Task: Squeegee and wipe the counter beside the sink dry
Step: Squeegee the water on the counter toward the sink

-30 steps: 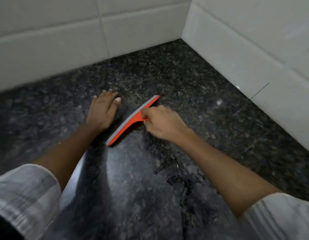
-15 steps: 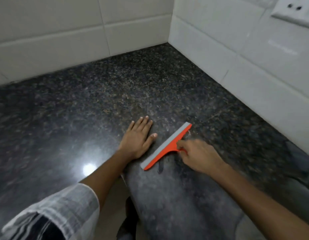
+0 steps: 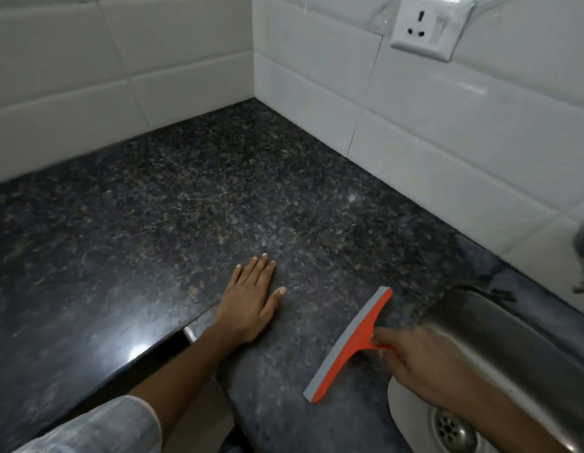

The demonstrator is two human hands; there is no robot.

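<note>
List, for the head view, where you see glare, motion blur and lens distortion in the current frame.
Head view: a bright glare spot sits on the counter near its front edge, with paler sheen on the tiles; the right hand gripping the squeegee is smeared by motion blur, while the flat left hand is sharp; tile lines and the wall socket bow and tilt from the wide-angle lens.

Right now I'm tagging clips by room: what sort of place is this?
Most likely a home kitchen: a dark granite counter in a white-tiled corner, a steel sink set into it, and a wall socket above.
</note>
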